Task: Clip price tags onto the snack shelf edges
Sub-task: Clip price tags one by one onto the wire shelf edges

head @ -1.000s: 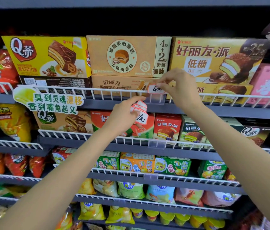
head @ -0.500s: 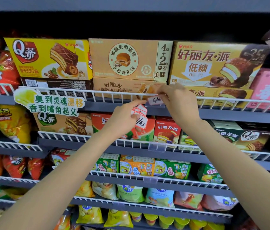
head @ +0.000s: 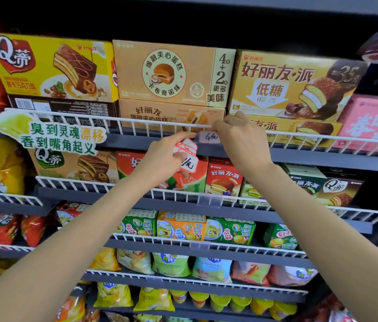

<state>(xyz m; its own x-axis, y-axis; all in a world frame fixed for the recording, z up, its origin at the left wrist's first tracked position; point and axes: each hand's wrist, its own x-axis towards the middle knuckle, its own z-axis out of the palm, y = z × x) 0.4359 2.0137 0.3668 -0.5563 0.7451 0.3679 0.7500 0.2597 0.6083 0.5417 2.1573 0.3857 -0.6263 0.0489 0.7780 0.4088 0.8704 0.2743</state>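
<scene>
A small white price tag with a red border and handwritten digits sits against the top shelf edge, under the white wire rail. My right hand pinches its right end with thumb and fingers. My left hand is just left of it and a little lower, gripping a small stack of red-and-white price tags, its index finger stretched toward the tag on the shelf.
Boxes of cakes and pies fill the top shelf behind the wire rail. A green and yellow promo sign hangs at the left. Lower shelves carry clear tag holders, snack boxes and chip bags.
My right hand has pushed the tag down from the wire rail onto the shelf edge. My left hand stays close with its stack, finger reaching further right.
</scene>
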